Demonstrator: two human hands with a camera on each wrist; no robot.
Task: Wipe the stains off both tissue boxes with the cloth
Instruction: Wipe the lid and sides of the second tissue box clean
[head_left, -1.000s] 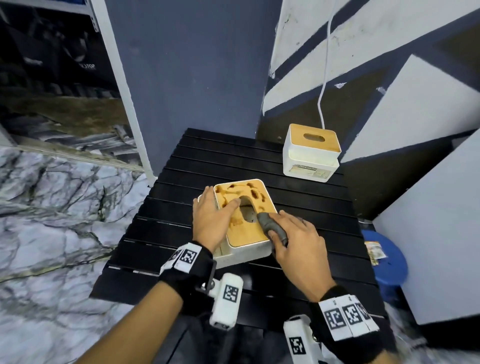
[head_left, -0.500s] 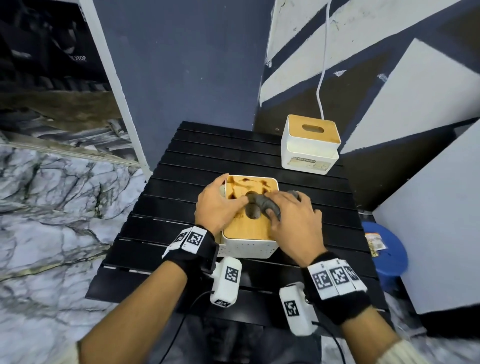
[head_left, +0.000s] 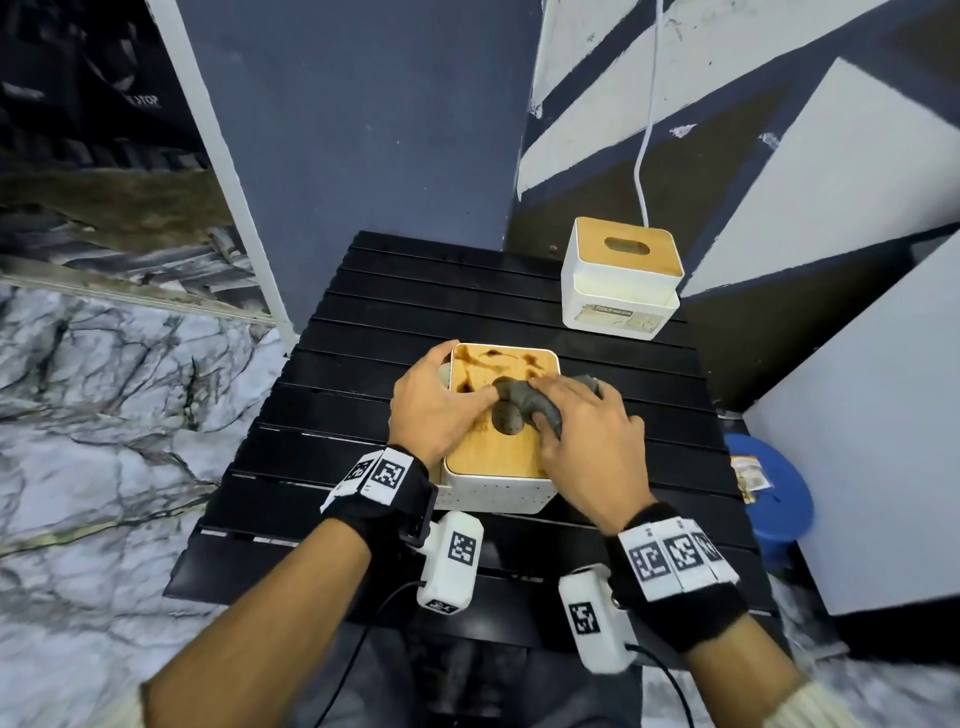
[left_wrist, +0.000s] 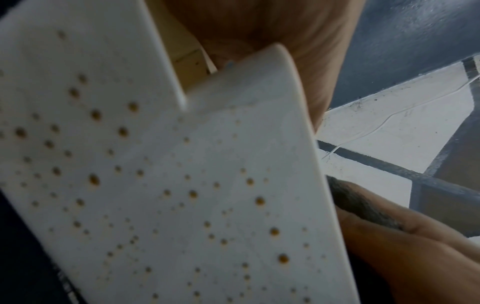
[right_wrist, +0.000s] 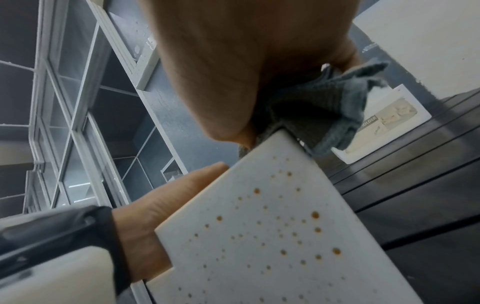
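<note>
Wiping hand: the grey cloth is gripped by the right hand and pressed on the near tissue box lid
Bracing hand: the left hand is laid with straight fingers on the box's left edge
Wrist views only: orange specks are shown on the white side
Head view only: brown stains are seen on the lid's far part
Far box: stood at the black table's far right corner

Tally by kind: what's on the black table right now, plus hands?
Tissue boxes: 2, near stained one and far one
Cloths: 1, grey cloth
Hands: 2, left hand and right hand
Total: 5
</note>
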